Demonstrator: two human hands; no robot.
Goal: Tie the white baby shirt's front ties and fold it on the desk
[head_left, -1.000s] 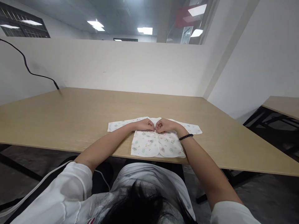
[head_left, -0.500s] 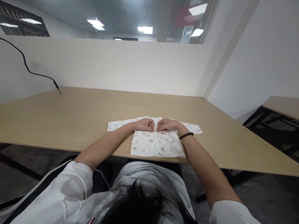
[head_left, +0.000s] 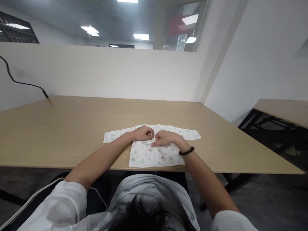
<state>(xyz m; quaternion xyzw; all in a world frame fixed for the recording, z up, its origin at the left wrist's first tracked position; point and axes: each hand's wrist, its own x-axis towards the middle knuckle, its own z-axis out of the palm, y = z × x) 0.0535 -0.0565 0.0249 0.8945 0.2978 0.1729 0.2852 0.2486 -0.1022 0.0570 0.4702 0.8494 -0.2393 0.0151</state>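
A white long-sleeved baby shirt (head_left: 146, 154) with a small coloured print lies front up near the table's front edge, its sleeves spread to both sides. Its front panels meet in the middle, with rounded lower corners. My left hand (head_left: 144, 133) rests on the chest beside the front opening, fingers curled in a pinch at the cloth. Opposite it, my right hand (head_left: 166, 138) has its fingers curled at the opening's edge, and its thumb points down and left across the cloth. Both hands hide the middle of the opening, so any fastener there cannot be seen.
The shirt lies on a wooden table (head_left: 79, 122) backed by a low white partition (head_left: 125, 73). A black cable (head_left: 26, 84) runs down to the table's back left corner. Another table (head_left: 284, 109) stands at the right.
My right hand has shifted slightly lower on the shirt, and its thumb now stretches away from the curled fingers. The left hand stays pinched at the opening. The whole view has turned slightly.
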